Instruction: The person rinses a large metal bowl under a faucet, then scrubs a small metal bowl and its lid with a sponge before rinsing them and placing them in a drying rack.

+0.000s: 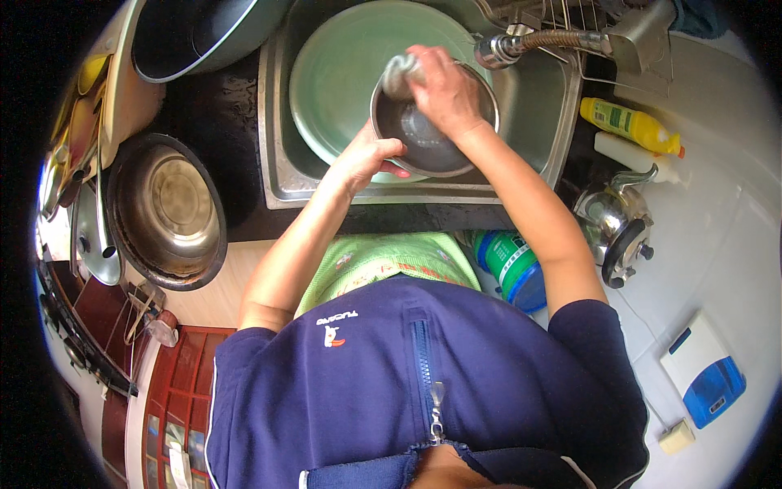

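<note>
My left hand (372, 156) grips the near-left rim of a round metal bowl (421, 143), its thumb over the edge. The bowl is tilted and hangs over a large pale green plastic basin (333, 85). In my right hand (446, 91) a bunched greyish-white cloth (401, 74) is pressed at the far-left part of the bowl's rim. That hand and the cloth are slightly blurred. Beneath the bowl, the basin sits in a stainless steel sink (540, 116). What the basin holds under the bowl is hidden.
A flexible-neck faucet (507, 50) reaches in from the upper right. A yellow bottle (632, 126) and a metal kettle (617, 223) stand to the right. On the left are a wide metal basin (177, 202), a dark pot (201, 36) and hanging ladles (101, 244).
</note>
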### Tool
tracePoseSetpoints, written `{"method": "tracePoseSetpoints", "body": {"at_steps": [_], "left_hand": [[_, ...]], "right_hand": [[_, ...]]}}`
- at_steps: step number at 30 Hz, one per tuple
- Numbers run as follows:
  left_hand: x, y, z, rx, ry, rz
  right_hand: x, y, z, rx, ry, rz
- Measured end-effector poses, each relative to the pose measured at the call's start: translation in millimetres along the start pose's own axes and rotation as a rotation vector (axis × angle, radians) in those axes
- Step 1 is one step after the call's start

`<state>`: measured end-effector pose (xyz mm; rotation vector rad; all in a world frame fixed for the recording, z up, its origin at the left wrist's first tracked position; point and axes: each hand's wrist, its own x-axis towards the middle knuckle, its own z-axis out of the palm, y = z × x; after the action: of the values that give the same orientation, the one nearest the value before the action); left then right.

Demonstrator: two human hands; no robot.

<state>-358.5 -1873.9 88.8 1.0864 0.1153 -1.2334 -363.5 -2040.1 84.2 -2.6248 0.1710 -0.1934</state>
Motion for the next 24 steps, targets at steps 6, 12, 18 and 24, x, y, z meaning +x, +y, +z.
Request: {"method": "tracePoseSetpoints", "body": {"at_steps": [6,12,18,24], "left_hand": [[2.2,-7.3,-6.0,0.006,0.115,0.028],[8.8,-16.3,-3.0,-0.005,0.145,0.034],[7.3,-15.5,-18.9,0.035,0.038,-0.003],[26.5,-24.9,-8.1,-0.053,0.076,0.019]], "right_hand": [[-45.4,14.9,5.2,-0.265,-0.330,0.162],[-53.7,19.6,25.5,0.495,-0.571,0.298],[-26.7,-5.2,-23.0,0.361,-0.884,0.140],[-31.6,4.1,12.6,0.227,-0.259,0.156]]}}
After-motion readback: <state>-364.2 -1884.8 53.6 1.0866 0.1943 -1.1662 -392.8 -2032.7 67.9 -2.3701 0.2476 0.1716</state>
